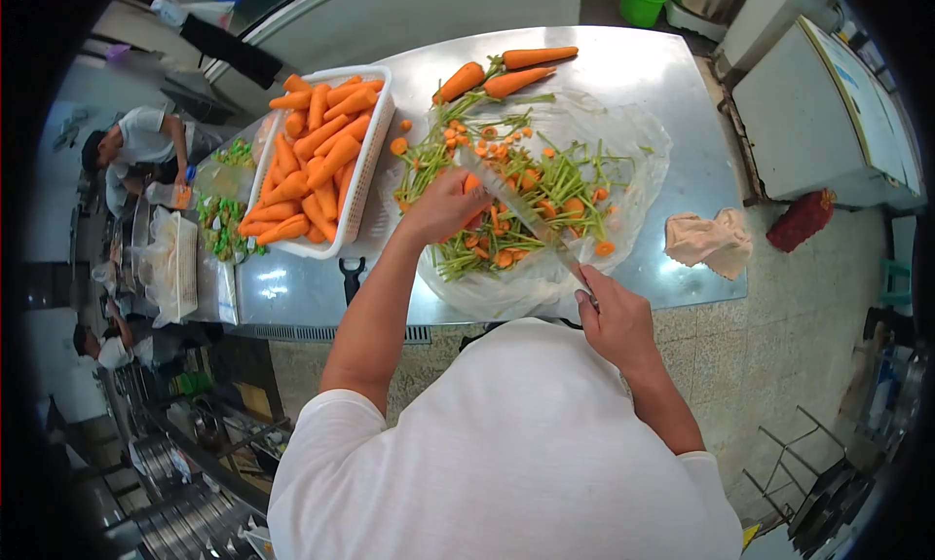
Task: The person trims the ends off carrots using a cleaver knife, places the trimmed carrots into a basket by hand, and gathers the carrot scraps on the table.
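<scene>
At far left, beyond the tabletop (292,297), one person (146,136) in a white shirt and dark cap, with another person (115,351) similarly dressed lower in view. Next, a white basket (183,273) with clear plastic bagging over it, then small green-and-white pieces (220,227) scattered on the metal surface.

Further right, a white crate (368,185) heaped with whole orange carrots (326,156), lying at many angles up to the rim. Near the front edge, just right of the crate's lower end, a black-handled tool (353,280).

In the middle, a left hand (448,206) closed around a carrot (472,183), over the cut pile. Above, near the far edge, three loose carrots (518,81) with green stubs. Beneath the hands, green stems (575,180) mixed with orange slices and end pieces (604,249), spread over a clear plastic sheet (638,185). Slanting across them, a long knife (521,212), blade tip near the left hand, handle gripped in a right hand (616,317) with fingers wrapped tight.

Beyond the far right corner, a green bucket (642,2). At the right end of the metal surface, a crumpled pale cloth (709,242); past it on the floor, a dark red bundle (801,221).
</scene>
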{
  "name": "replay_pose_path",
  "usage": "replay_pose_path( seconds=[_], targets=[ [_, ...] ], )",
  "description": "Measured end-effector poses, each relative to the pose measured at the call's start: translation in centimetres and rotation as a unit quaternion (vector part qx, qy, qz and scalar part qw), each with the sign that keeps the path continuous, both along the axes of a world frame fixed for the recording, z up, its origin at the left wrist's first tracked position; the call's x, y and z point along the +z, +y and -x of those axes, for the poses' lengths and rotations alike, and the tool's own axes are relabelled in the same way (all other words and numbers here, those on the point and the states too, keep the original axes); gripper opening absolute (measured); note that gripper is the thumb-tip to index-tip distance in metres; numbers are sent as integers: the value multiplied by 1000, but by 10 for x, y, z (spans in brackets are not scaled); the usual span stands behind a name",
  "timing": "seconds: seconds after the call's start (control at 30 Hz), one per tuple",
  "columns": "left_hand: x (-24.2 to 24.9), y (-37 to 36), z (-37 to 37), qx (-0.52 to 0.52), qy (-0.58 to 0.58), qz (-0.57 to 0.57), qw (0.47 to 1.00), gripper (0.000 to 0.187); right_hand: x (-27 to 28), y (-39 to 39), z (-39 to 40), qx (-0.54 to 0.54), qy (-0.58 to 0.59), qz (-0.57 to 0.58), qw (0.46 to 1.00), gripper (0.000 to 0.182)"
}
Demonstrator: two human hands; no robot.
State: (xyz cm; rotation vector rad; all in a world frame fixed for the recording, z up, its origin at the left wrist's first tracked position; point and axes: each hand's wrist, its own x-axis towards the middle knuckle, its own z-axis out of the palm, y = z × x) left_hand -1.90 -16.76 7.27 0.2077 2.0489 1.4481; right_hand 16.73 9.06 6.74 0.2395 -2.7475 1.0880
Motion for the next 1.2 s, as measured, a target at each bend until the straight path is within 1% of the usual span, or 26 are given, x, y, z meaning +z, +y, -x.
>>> replay_pose_path(
  seconds=[0.13, 0.2, 0.23, 0.3, 0.33, 0.4, 0.43, 0.5, 0.53, 0.57, 0.6, 0.63, 0.67, 0.7, 0.73, 0.77, 0.8, 0.83, 0.9, 0.93, 1.0, 1.03, 1.1, 1.13, 1.17, 1.2],
  targets=[
    [-6, -28, -15, 28, -12, -26, 999, 29, -2, -8, 1, 44, -5, -41, 998, 34],
    [-18, -41, -17, 8, 4, 43, 999, 28, -2, -10, 2, 71, -47, -68, 994, 36],
    [-20, -42, -21, 12, 3, 40, 999, 28, -1, -13, 3, 75, -47, -71, 994, 36],
    [-20, -37, -29, 0, 112, 80, 991, 36, 1, -24, 8, 63, -117, -90, 987, 35],
    [-14, -35, -32, 0, 111, 77, 991, 36, 7, -31, 14, 63, -118, -92, 987, 35],
    [-2, -29, -37, 27, 227, 163, 960, 44, 19, -45, 32, 61, -175, -96, 978, 32],
    [-5, -26, -39, 24, 229, 159, 960, 44, 16, -54, 42, 56, -174, -98, 978, 32],
    [-15, -21, -49, -2, 349, 150, 925, 52, 0, -69, 56, 32, -156, -71, 985, 27],
    [-2, -12, -58, 0, 361, 137, 922, 56, -15, -68, 58, 29, -157, -72, 985, 27],
    [-3, -9, -61, -1, 363, 135, 922, 56, -30, -65, 60, 28, -146, -35, 988, 27],
    [-6, -9, -59, 60, 332, 44, 941, 57, -28, -64, 68, 31, -131, 1, 991, 28],
    [-11, -10, -57, 121, 294, -49, 947, 59, -25, -60, 69, 35, -126, -2, 991, 28],
    [-21, -18, -52, 151, 318, -87, 932, 52, -22, -54, 62, 15, -179, 44, 983, 29],
    [-25, -21, -47, 159, 316, -89, 931, 52, -12, -52, 54, -5, -234, 89, 968, 30],
    [-28, -22, -40, 241, 231, -234, 913, 46, -6, -50, 49, -2, -235, 83, 968, 30],
    [-30, -24, -34, 313, 140, -371, 863, 41, 0, -49, 45, -22, -228, 107, 968, 31],
    [-30, -30, -31, 333, 64, -445, 829, 39, 4, -49, 41, -42, -220, 133, 965, 32],
    [-31, -30, -31, 333, 65, -446, 828, 39, 7, -50, 37, -42, -220, 131, 966, 32],
    [-34, -26, -33, 414, -22, -525, 744, 38, 9, -54, 29, -72, -89, 225, 968, 31],
    [-37, -22, -35, 410, -26, -525, 746, 38, 9, -57, 28, -78, -88, 224, 967, 31],
    [-41, -12, -38, 417, -51, -559, 715, 38, 4, -66, 28, -88, -16, 239, 967, 31],
    [-41, -8, -38, 416, -53, -559, 716, 38, 2, -68, 32, -90, -16, 238, 967, 31],
    [-40, -3, -37, 385, -37, -576, 720, 39, -5, -72, 46, -39, -114, 115, 986, 31],
    [-38, -4, -38, 384, -35, -575, 721, 39, -17, -66, 50, -32, -255, 155, 954, 29],
    [-34, -7, -38, 401, -49, -579, 708, 39, -29, -62, 41, -26, -251, 157, 955, 29],
    [-30, -14, -31, 418, -54, -586, 692, 38, -39, -59, 31, -40, -256, 196, 946, 28]
  ],
)
